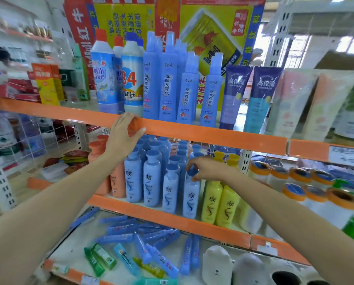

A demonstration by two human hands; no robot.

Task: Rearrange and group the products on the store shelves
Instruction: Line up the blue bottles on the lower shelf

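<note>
On mid shelf, R hand (204,168) pinches blue bottle (190,194) cap; L hand (124,131) grips orange shelf edge (192,131).

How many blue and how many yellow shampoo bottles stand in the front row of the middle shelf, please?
Blue bottles: 4
Yellow bottles: 2
Total: 6
The right hand holds the rightmost blue bottle; the left hand grips the upper shelf edge.
</note>
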